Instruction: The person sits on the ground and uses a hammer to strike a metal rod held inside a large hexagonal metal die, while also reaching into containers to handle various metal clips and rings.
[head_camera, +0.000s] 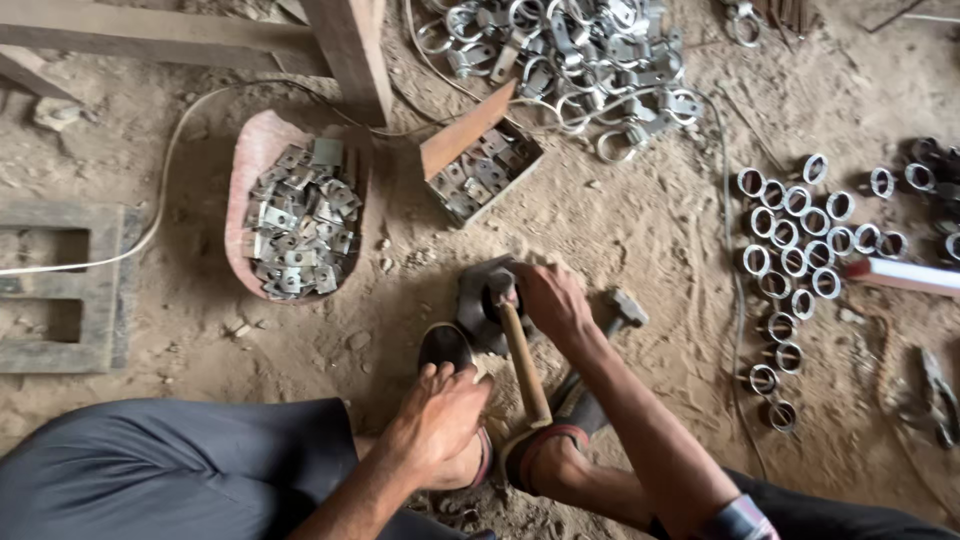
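The person is sitting on the dirt floor, legs drawn in, sandalled feet near the work. The right hand is resting on a dark metal block, its grip curled together around something small on top of the block; what it pinches is too hidden to tell. A hammer is lying just left of that hand, its head against the block beside the fingers and its wooden handle running back toward the person, between the two hands. The left hand is lying over the left foot, fingers spread loosely and clamped on nothing, just left of the handle's end. A second hammer head is poking out just right of the right hand.

Well left of the hands and beyond them, a pinkish pan is holding flat metal plates. Straight beyond the right hand, a low box is carrying more plates, and past it a heap of shiny clamps is lying. To the right, short metal rings are standing in rows on the dirt.
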